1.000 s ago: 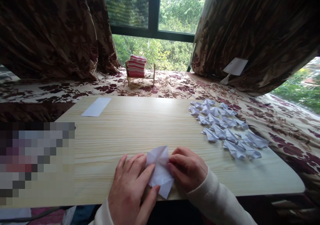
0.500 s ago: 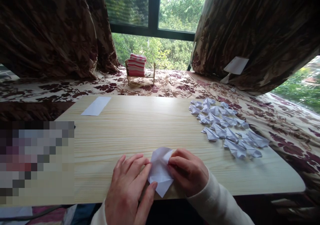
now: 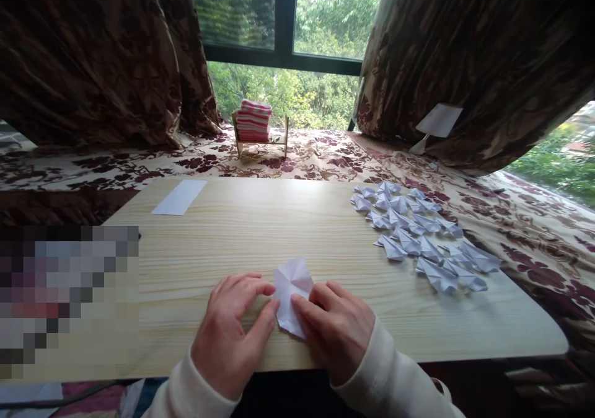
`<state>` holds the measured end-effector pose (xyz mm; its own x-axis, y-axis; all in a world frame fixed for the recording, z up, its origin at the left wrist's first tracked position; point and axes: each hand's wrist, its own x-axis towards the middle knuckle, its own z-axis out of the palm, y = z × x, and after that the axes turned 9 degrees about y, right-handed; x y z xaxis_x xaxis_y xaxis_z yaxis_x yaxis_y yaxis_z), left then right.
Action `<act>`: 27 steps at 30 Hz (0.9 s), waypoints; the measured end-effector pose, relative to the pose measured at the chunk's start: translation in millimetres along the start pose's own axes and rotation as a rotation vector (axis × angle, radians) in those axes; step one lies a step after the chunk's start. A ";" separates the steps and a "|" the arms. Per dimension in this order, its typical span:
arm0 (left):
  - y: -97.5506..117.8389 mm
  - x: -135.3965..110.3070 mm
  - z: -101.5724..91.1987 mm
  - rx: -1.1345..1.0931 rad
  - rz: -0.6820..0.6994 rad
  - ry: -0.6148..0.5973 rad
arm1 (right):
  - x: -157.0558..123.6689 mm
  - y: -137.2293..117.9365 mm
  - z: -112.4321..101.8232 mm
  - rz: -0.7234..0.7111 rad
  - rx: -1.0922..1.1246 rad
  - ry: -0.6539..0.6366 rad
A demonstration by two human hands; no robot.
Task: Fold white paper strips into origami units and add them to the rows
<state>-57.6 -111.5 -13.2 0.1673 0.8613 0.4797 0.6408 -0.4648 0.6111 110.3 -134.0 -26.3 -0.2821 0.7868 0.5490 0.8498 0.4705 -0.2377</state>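
Right hand (image 3: 343, 331), at 4 o'clock of a creased white paper (image 3: 289, 286): grip closed, fingertips pinching the paper's near right side. Left hand (image 3: 236, 331), at 8 o'clock: thumb and index finger narrowly apart at the paper's left edge; whether this grip pinches the paper cannot be told. The paper lies between both hands, near the front edge of a pale wood-grained counter (image 3: 251, 232). At 2 o'clock, a cluster of folded white paper pieces (image 3: 407, 244); at 10 o'clock, a flat white sheet (image 3: 179, 197). Beyond the counter, on floral cloth (image 3: 311, 156), a small rack (image 3: 286, 137) near 12 o'clock bears striped cloths (image 3: 253, 121).
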 end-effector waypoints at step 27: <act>18.2 -18.7 -1.6 0.234 0.240 0.086 | 5.9 -0.8 -6.8 -0.018 -0.086 -0.202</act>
<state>-50.3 -136.4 -10.1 0.2770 0.7077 0.6499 0.7470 -0.5840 0.3176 111.0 -132.5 -17.5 -0.3736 0.8466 0.3790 0.8762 0.4563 -0.1554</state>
